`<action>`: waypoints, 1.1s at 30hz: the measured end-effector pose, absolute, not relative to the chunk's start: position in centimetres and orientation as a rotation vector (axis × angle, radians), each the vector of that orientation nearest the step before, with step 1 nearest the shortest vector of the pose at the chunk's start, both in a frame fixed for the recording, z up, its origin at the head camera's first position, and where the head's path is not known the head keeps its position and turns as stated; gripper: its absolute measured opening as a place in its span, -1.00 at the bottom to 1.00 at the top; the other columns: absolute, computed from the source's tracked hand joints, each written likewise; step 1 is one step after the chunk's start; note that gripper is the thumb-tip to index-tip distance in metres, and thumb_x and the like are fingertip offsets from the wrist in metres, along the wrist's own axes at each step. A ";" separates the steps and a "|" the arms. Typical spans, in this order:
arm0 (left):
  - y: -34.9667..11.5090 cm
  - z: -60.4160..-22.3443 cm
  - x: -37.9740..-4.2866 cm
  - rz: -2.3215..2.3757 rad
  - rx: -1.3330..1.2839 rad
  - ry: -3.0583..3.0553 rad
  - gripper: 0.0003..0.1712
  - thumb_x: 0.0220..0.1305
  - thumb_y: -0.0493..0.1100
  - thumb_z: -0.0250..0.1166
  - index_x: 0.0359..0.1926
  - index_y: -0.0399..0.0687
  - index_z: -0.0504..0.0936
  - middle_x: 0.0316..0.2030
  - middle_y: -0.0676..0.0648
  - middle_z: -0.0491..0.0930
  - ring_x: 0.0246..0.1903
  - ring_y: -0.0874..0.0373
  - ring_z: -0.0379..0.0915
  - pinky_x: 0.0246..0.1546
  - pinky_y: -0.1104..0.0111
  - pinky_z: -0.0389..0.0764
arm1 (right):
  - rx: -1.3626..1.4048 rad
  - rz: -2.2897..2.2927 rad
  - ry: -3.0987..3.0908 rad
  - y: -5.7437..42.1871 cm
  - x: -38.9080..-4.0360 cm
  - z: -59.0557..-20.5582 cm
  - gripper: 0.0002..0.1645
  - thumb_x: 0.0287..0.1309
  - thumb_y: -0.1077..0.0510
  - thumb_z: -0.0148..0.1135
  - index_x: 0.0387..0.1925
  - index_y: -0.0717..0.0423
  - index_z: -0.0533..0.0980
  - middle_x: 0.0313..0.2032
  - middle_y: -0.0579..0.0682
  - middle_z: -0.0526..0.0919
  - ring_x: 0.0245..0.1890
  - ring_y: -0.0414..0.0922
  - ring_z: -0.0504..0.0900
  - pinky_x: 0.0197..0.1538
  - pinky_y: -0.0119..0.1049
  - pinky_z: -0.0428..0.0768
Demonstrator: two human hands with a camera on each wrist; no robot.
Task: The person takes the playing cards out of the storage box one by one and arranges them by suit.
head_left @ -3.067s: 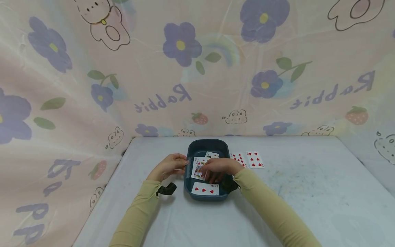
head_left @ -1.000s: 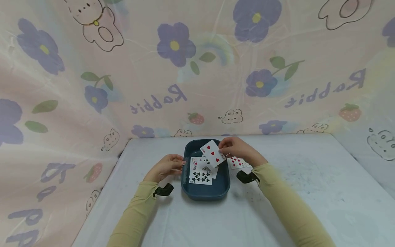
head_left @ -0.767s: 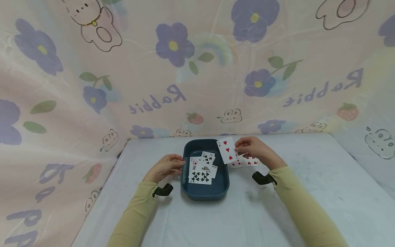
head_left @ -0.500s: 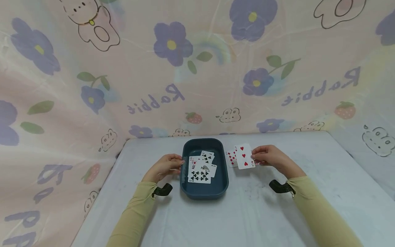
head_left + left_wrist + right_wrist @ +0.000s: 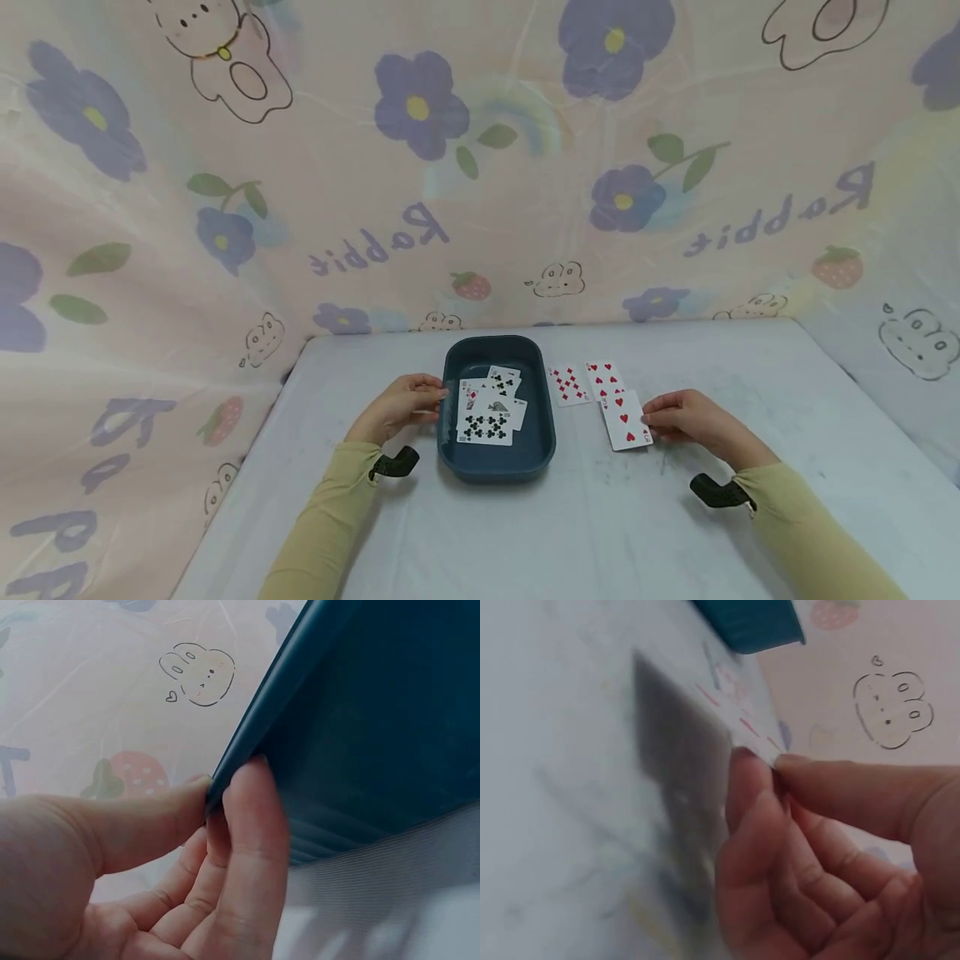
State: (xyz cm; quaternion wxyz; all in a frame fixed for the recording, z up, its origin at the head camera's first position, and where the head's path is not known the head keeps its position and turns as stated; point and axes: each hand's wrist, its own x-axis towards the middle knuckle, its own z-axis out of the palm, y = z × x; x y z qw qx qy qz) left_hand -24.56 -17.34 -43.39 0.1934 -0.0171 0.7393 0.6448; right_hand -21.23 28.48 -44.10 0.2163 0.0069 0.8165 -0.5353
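My left hand (image 5: 401, 407) pinches the left rim of a dark blue plastic tray (image 5: 497, 475); the left wrist view shows the thumb on one side of the rim and a finger on the other. Inside the tray several playing cards lie overlapping, a ten of clubs (image 5: 485, 430) among them. To the tray's right, my right hand (image 5: 693, 421) pinches the right edge of a three of hearts playing card (image 5: 624, 418). In the right wrist view that card is tilted, casting a shadow on the white surface.
Two face-up cards lie right of the tray: a diamonds card (image 5: 569, 385) and a hearts card (image 5: 603, 380), its near edge partly covered by the held card. A white cloth covers the table (image 5: 480, 542). A patterned curtain (image 5: 495, 208) rises behind and on both sides.
My right hand has lifted the three of hearts out of the tray, carried it right over the rim, then brought it nearer and lower beside the other red cards. The left hand stays at the rim.
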 end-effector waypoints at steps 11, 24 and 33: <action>-17.2 -43.2 -24.3 1.807 -0.066 2.081 -0.71 0.29 -0.26 0.26 -0.04 -0.31 0.45 -0.23 -0.16 0.58 -0.29 0.09 0.53 -0.25 0.27 0.64 | 0.095 -1.441 2.252 27.9 -20.7 -44.7 -0.63 0.24 0.18 0.23 -0.06 0.42 0.49 -0.47 0.04 0.62 -0.53 -0.16 0.59 -0.39 -0.32 0.62; -17.2 -43.4 -24.4 1.843 -0.057 2.061 -0.72 0.30 -0.31 0.24 -0.02 -0.34 0.45 -0.25 -0.15 0.56 -0.32 0.11 0.54 -0.29 0.29 0.64 | 0.115 -1.293 2.398 27.6 -20.7 -44.4 -0.71 0.20 0.22 0.25 -0.15 0.40 0.52 -0.49 0.05 0.61 -0.54 -0.13 0.59 -0.45 -0.28 0.62; -17.0 -43.4 -24.4 1.809 -0.049 2.080 -0.69 0.30 -0.28 0.25 -0.01 -0.35 0.45 -0.24 -0.15 0.56 -0.31 0.11 0.53 -0.24 0.24 0.64 | 0.008 -1.205 2.531 27.4 -21.3 -43.0 -0.67 0.26 0.15 0.18 -0.14 0.41 0.53 -0.48 0.04 0.62 -0.50 -0.10 0.59 -0.41 -0.24 0.62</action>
